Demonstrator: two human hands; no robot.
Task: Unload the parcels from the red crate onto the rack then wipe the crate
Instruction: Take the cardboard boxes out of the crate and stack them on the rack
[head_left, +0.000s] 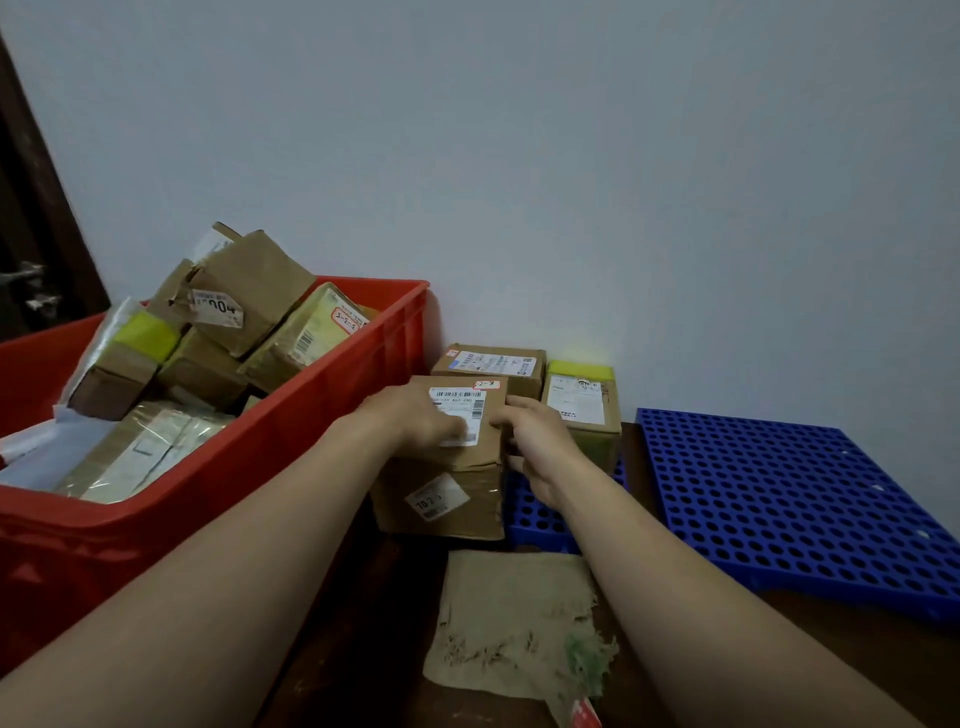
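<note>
The right hand (535, 441) has a holding grip on the cardboard parcel (452, 467), thumb over the top edge and fingers curled down its right side. The left hand (415, 421) lies flat across the shipping label on top, pressing rather than clasping. The parcel sits at mid-frame on the left end of the blue perforated rack (540, 514), just in front of two parcels already set down by the wall: a brown box (491, 364) and a yellow-taped box (582, 400). Its front face is creased and bulging, so a hard push would likely crush it further. How much of its base the rack carries is hidden, so it may tip toward the crate once released. The red crate (311, 447), at the left of the frame, is far from emptied. Its heap includes a torn brown-paper parcel (249, 296) tilted above the rim, which could slide out if the crate is jolted. A frayed cloth (514, 623) lies at lower centre, apart from both hands.
</note>
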